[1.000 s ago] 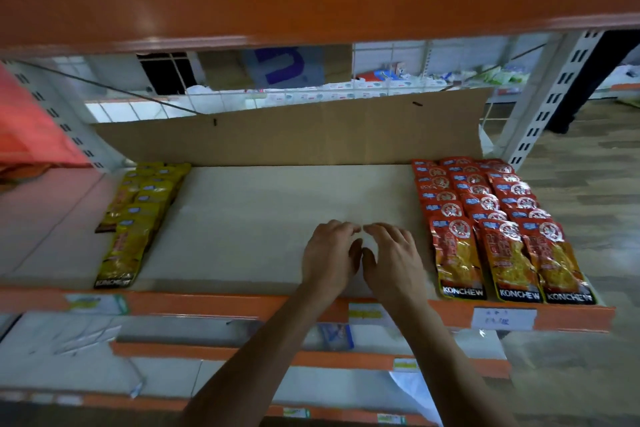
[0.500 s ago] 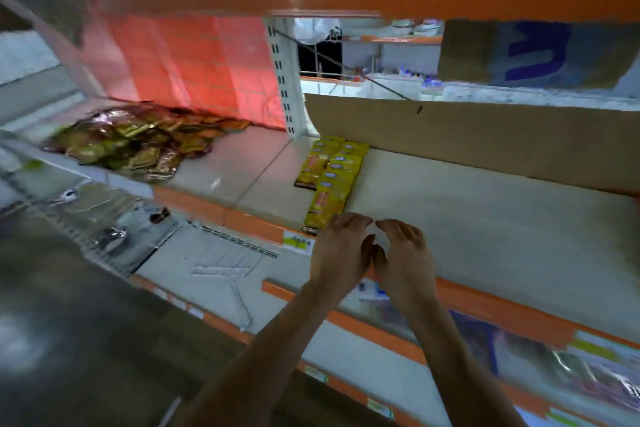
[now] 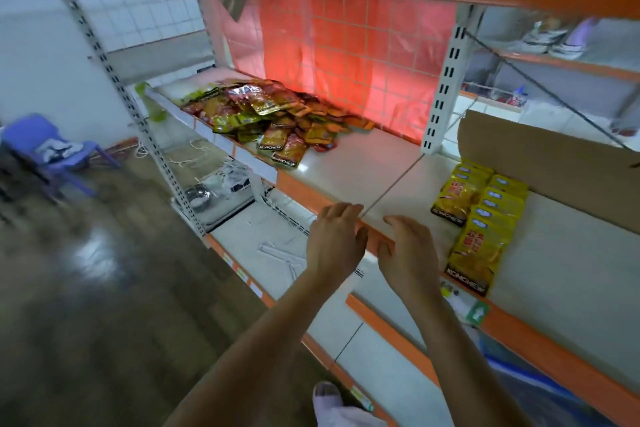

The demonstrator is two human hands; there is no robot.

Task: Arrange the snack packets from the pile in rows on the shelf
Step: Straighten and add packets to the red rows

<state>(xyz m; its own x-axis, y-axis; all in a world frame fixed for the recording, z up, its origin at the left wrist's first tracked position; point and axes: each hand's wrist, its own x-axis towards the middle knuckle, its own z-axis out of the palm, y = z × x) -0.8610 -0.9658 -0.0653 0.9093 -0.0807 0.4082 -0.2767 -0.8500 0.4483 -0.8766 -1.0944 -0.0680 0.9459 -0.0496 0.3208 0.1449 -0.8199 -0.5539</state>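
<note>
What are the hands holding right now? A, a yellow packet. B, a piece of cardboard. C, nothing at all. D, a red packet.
C: the left hand and right hand are both empty, fingers loosely curled near the shelf edge, well short of the pile.

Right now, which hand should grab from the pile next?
Left, probably. The left hand is empty and nearer the pile; the right hand, also empty, is beside the yellow rows.
</note>
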